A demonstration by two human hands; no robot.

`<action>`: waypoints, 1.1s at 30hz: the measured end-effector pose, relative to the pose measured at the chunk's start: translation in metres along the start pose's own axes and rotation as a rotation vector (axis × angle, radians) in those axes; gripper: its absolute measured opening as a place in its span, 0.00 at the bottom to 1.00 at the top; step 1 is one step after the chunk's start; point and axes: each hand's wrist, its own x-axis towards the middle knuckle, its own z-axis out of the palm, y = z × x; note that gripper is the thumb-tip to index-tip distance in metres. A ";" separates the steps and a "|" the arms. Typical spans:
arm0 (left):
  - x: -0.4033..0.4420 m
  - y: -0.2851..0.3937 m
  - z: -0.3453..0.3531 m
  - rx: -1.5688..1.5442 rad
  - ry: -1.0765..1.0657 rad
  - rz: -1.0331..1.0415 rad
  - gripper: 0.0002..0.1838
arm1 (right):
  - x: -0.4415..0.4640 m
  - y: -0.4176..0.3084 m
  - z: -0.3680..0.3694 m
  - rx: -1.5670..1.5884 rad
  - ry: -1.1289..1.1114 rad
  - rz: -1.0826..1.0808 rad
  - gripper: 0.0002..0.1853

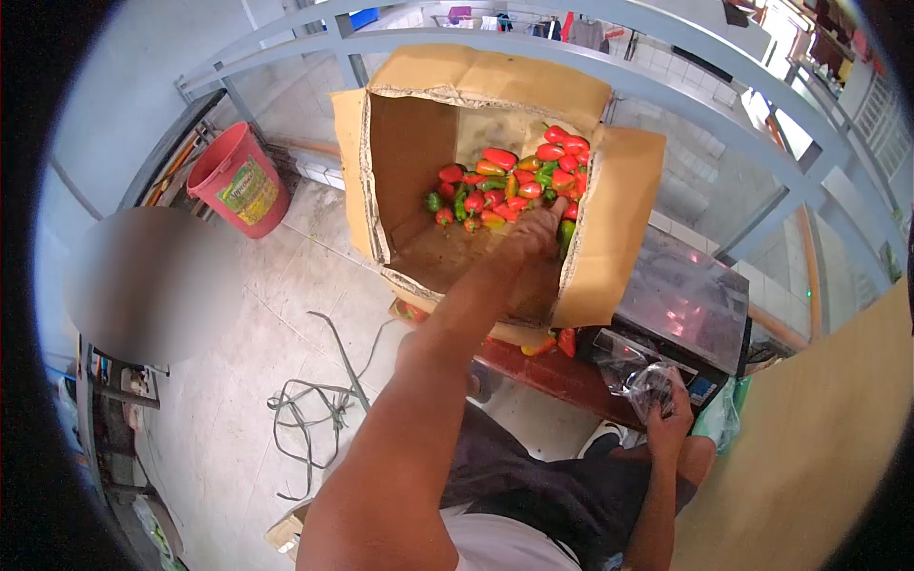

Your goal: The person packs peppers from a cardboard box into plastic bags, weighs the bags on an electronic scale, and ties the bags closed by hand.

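Note:
My left hand [538, 228] reaches down into an open cardboard box [617, 228]. Its visible fingers stretch out among a heap of red, orange and green peppers [497, 159], touching those at the right side; the fingertips are partly hidden. A dark green pepper [566, 234] lies right beside this hand. Lower right, my right hand [671, 419] is closed on a crumpled clear plastic bag [650, 383]. A few peppers [567, 342] lie outside the box, below its near flap.
The box is tilted toward me above a reddish-brown bench [562, 378]. A black appliance [681, 305] stands to its right. A red bucket [246, 186] and loose grey strapping [314, 409] are on the tiled floor. Metal railing [476, 40] runs behind.

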 end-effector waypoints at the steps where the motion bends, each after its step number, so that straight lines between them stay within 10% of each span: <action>1: -0.011 -0.001 -0.002 -0.008 0.067 0.022 0.47 | 0.000 -0.002 0.000 0.023 -0.010 0.025 0.28; 14: -0.012 -0.015 0.010 0.033 0.140 0.218 0.34 | -0.007 0.006 0.006 0.028 -0.077 0.037 0.27; 19: 0.017 -0.037 0.101 0.903 0.819 0.196 0.11 | -0.004 0.014 0.005 0.012 -0.089 0.004 0.29; 24: 0.001 -0.033 0.025 0.172 0.206 0.415 0.12 | -0.008 0.006 0.007 0.025 -0.144 -0.053 0.30; 27: -0.028 -0.016 -0.005 -0.070 0.046 0.008 0.23 | -0.008 0.003 0.006 -0.006 -0.147 -0.091 0.31; 33: -0.068 -0.090 -0.011 -0.798 0.172 -0.134 0.31 | -0.012 -0.007 0.005 -0.013 -0.150 -0.126 0.31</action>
